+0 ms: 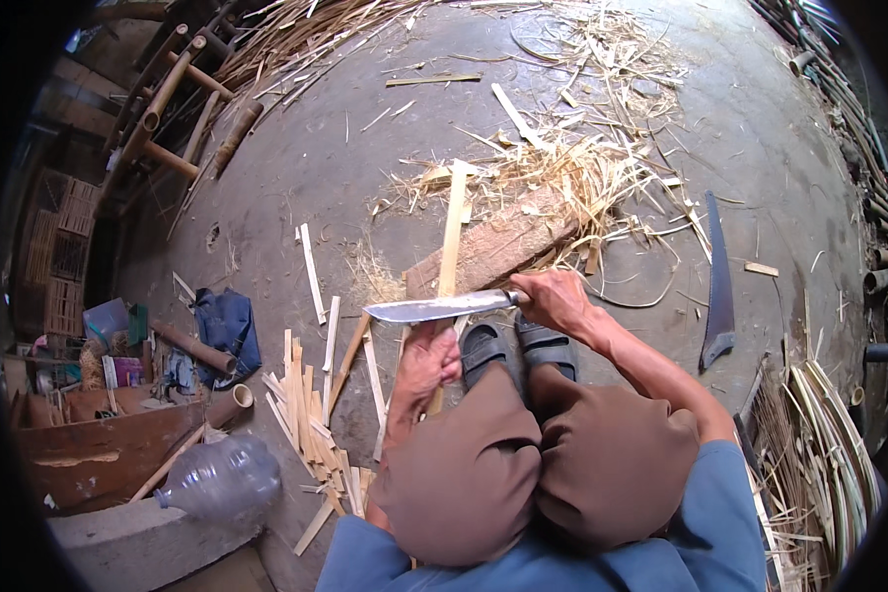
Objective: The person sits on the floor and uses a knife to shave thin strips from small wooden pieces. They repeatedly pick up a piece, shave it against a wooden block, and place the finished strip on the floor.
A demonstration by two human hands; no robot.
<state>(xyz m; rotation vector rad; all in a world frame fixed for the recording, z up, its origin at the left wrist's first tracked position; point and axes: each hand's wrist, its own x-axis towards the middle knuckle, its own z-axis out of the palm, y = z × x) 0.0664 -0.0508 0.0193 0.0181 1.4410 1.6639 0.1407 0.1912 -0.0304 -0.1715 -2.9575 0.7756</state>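
Note:
My right hand (556, 299) is closed around the handle of a large knife (434, 308), its broad blade pointing left. The blade lies across a pale bamboo strip (453, 222), which runs upright away from me between my knees and the floor ahead. Just below the blade, my left hand (427, 355) is closed around the lower part of this strip. Beyond the knife, a reddish-brown wooden board (498, 240) lies slanted on the floor, and the strip's upper part passes over its left end in view.
Shavings (602, 178) are heaped on the board's far side. A handsaw (718, 286) lies to the right, with bundled strips (829, 444) nearer me. On the left are cut bamboo strips (311, 414), a plastic bottle (225, 478), a wooden box (109, 444) and a bamboo frame (173, 99).

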